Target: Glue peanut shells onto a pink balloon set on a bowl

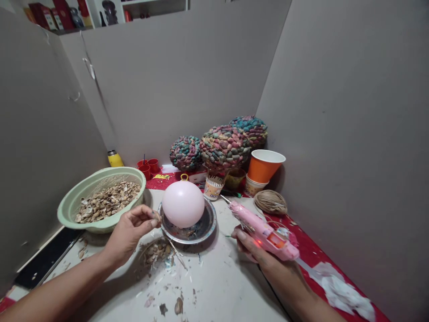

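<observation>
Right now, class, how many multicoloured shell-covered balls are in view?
3: the left ball, the middle ball above a patterned paper cup, and the right ball, partly hidden behind the middle one. Others could be hidden.

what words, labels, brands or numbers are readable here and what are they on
No text is readable.
Red-and-white items at top left: any print too small and blurred.
Paper cups: printed design, too small to read.
Yellow marks on the red cloth: too small to tell if letters.
Pink glue gun: no legible lettering.
</observation>
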A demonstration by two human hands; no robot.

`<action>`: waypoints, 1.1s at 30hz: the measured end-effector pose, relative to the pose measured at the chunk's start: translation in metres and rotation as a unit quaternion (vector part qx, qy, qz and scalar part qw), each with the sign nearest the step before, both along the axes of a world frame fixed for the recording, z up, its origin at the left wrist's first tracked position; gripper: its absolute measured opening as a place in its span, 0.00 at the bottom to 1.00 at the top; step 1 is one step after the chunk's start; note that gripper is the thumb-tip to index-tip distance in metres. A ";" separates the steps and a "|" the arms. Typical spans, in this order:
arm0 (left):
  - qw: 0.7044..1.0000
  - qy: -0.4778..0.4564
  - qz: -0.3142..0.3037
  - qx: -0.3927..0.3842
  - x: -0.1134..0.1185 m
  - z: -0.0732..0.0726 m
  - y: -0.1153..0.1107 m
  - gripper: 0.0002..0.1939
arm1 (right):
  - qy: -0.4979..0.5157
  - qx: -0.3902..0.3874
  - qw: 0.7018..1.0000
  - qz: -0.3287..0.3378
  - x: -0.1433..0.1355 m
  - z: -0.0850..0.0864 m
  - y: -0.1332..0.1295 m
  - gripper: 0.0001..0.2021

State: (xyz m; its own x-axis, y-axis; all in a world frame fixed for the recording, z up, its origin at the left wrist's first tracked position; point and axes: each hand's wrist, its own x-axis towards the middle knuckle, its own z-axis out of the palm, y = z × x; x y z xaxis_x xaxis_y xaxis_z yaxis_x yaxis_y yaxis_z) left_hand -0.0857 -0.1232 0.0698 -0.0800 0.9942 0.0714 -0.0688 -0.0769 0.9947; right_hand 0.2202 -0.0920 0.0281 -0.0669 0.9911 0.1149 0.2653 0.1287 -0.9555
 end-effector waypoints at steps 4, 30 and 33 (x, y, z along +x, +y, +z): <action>1.000 -0.002 0.011 -0.002 0.001 0.001 -0.002 0.10 | 0.006 -0.018 1.000 -0.019 0.001 -0.002 -0.002 0.26; 0.878 0.403 -0.109 0.235 -0.002 -0.006 -0.004 0.09 | 0.013 0.012 1.000 -0.009 -0.002 0.007 -0.009 0.19; 0.801 0.493 -0.180 0.286 0.001 -0.019 -0.004 0.14 | 0.015 0.000 0.999 -0.028 -0.002 0.008 -0.010 0.19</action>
State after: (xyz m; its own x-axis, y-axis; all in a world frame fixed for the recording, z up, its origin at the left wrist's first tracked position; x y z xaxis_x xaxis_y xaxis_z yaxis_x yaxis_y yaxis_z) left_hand -0.0845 -0.1269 0.0513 0.5812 0.7223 0.3748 0.6094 -0.6916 0.3877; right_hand 0.2183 -0.1019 0.0361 -0.0072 0.9932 0.1160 0.2438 0.1143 -0.9631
